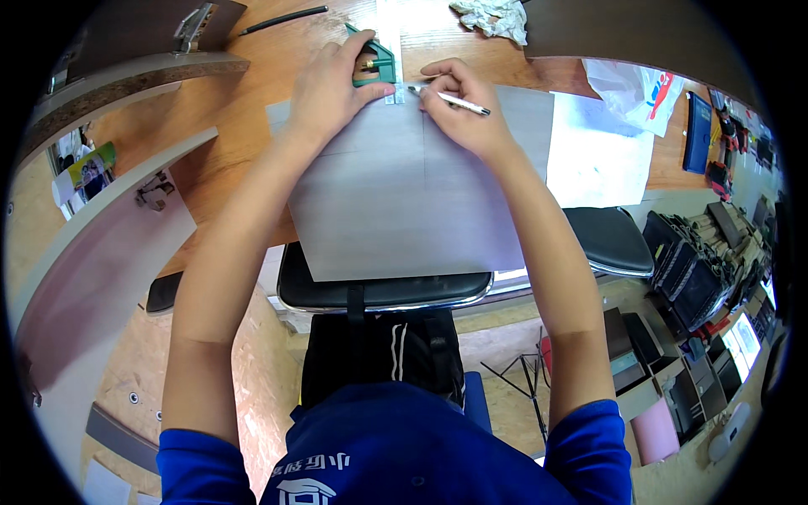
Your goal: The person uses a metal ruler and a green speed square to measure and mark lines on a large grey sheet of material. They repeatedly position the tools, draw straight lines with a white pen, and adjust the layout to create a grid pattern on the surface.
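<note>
A large grey board (404,202) lies across the near edge of the table, with a few thin lines on its face. My left hand (324,91) is closed on the green head of a combination square (383,71), which sits at the board's far edge. The square's metal blade crosses that edge, its near end resting on the board. In my right hand (471,118) is a white pen (464,104), its tip close to the right side of the blade end. Whether the tip touches the board is too small to tell.
Farther off on the wooden table (278,55) lie a black pencil-like stick (282,19) and crumpled white paper (492,17). White sheets (598,156) and a plastic bag (633,91) are at the right. Brown panels stand at both sides. A black stool (383,292) is under the board.
</note>
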Available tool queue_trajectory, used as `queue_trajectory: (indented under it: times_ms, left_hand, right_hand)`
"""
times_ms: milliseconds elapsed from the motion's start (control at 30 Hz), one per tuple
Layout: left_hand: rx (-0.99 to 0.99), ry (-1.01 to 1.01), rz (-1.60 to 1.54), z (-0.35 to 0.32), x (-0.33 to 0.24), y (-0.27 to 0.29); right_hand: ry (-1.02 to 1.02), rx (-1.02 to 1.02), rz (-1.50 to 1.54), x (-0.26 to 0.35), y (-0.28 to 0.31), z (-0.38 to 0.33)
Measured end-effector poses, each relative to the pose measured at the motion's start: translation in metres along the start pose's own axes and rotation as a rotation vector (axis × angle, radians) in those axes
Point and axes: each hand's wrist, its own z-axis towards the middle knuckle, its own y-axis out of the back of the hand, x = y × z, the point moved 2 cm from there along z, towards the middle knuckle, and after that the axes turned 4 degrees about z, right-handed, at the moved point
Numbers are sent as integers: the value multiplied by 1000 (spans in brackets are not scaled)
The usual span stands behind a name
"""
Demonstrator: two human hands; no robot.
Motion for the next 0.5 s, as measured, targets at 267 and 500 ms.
queue_trajectory:
  times_ms: [267, 500]
  left_hand:
    - [85, 64, -29, 0, -5, 6]
    - [68, 42, -59, -1, -4, 8]
  right_hand:
    - [13, 12, -60, 5, 0, 0]
    - [20, -25, -34, 8, -2, -1]
